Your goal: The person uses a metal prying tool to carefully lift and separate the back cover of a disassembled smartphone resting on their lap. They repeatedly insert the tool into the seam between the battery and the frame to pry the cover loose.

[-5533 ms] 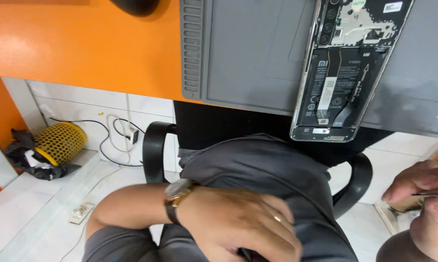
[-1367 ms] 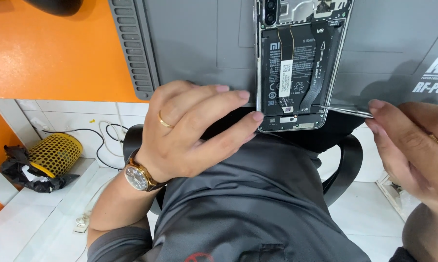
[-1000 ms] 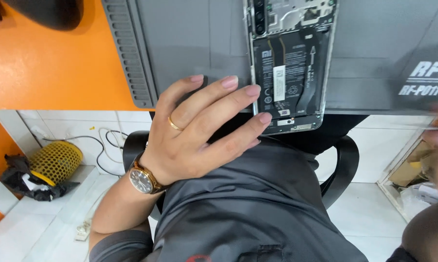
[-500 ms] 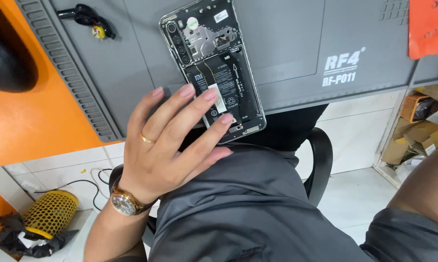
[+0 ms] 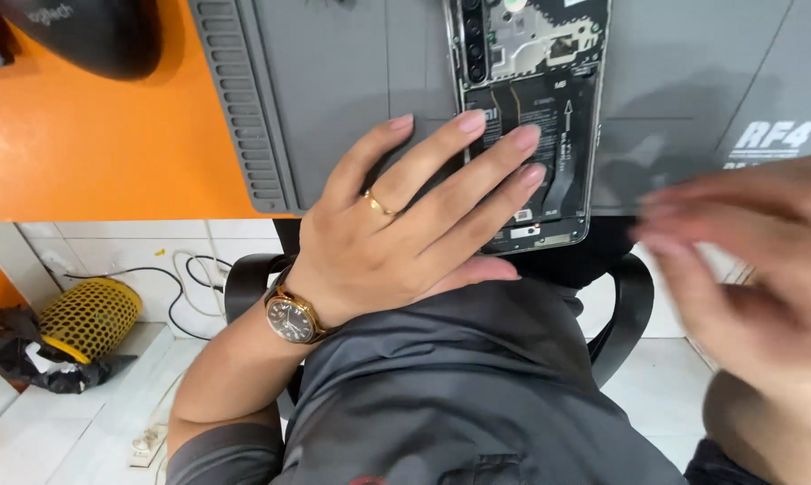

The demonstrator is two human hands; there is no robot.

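An opened smartphone with its back cover off lies on a grey repair mat, its battery and circuit board showing. My left hand, with a ring and a wristwatch, rests flat on the phone's lower half, fingertips spread over the battery and thumb under its bottom edge. My right hand is blurred at the right, fingers apart, level with the table's front edge. Nothing shows in it.
The mat lies on an orange table. A black computer mouse sits at the top left. Below the table are a black chair, a yellow mesh basket, cables and a white tiled floor.
The view has shifted, so the phone now sits upright instead of tilted. My left hand stays on the phone. My right hand, out of view half a second ago, has come back in at the right.
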